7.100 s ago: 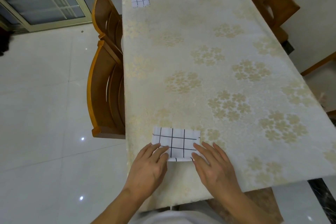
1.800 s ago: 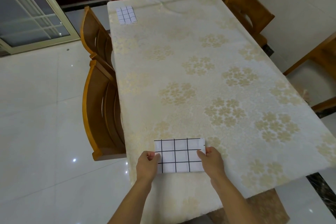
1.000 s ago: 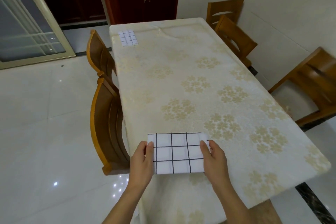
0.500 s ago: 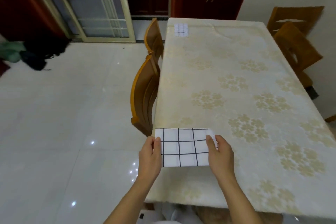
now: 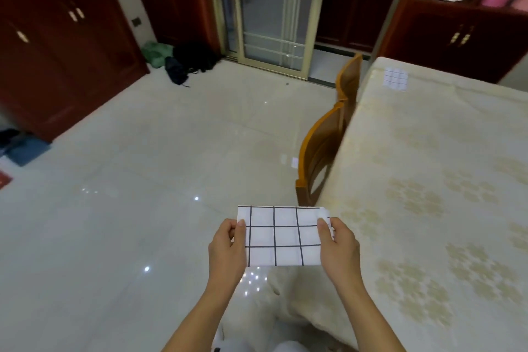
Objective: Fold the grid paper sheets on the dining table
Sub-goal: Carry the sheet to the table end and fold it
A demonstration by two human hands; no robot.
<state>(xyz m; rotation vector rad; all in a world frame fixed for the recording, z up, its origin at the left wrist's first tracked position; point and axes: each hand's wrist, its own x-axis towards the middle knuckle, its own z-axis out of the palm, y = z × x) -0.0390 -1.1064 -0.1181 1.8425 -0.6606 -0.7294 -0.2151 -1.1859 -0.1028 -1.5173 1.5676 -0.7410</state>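
Folded white paper sheet ruled with a black grid (image 5: 281, 236), held flat and level in the air in front of the person, its long edges running left to right. Three vertical and two inner horizontal lines are visible on its upper face, with a further line along the far edge; the near edge is straight, and a small extra layer of paper projects at the far right corner. The sheet hangs over the glossy pale tiled floor (image 5: 128, 208), just off the near left corner of the dining table covered in a cream cloth with gold flower motifs (image 5: 428, 194).

Compared with the view half a second earlier, the sheet is no longer above the tabletop but beside it, and the scene has swung leftward: more floor, the dark red wooden cabinets (image 5: 57, 46) and the glass sliding door (image 5: 274, 8) now fill the frame, with the table pushed to the right.

The left hand (image 5: 228, 246) pinches the left short edge, thumb on top and fingers curled underneath. The right hand (image 5: 338, 247) pinches the right short edge likewise. A second folded grid sheet (image 5: 395, 79) lies at the table's far left corner. Two orange-brown wooden chairs (image 5: 323, 148) stand tucked against the table's left side.
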